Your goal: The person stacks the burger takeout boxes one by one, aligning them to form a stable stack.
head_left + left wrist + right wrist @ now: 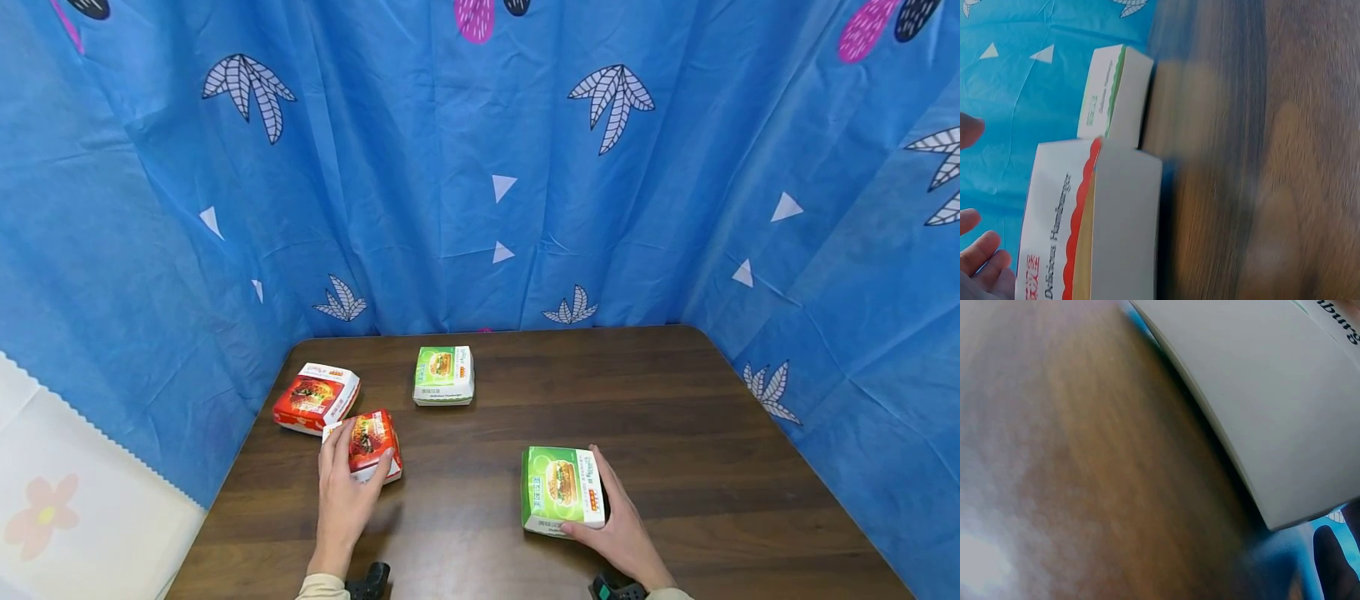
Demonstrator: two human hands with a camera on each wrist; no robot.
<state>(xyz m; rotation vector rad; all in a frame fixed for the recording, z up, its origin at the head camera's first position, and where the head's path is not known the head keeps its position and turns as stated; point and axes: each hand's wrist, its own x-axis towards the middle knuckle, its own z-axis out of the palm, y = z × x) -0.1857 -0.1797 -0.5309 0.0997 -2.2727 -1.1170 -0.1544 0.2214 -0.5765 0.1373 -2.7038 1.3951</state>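
Note:
My left hand is over a red and white hamburger box, fingers towards its left side and thumb near its right front. In the left wrist view, the fingers spread above that box, with a visible space between. My right hand grips a green and white hamburger box, fingers along its right side and thumb at its front edge. The right wrist view shows this box's plain white side with a dark finger beside its corner; the box's underside is hidden.
Another red hamburger box lies at the table's left edge, close behind the one under my left hand. A second green hamburger box stands near the back. Blue patterned curtain borders the dark wooden table.

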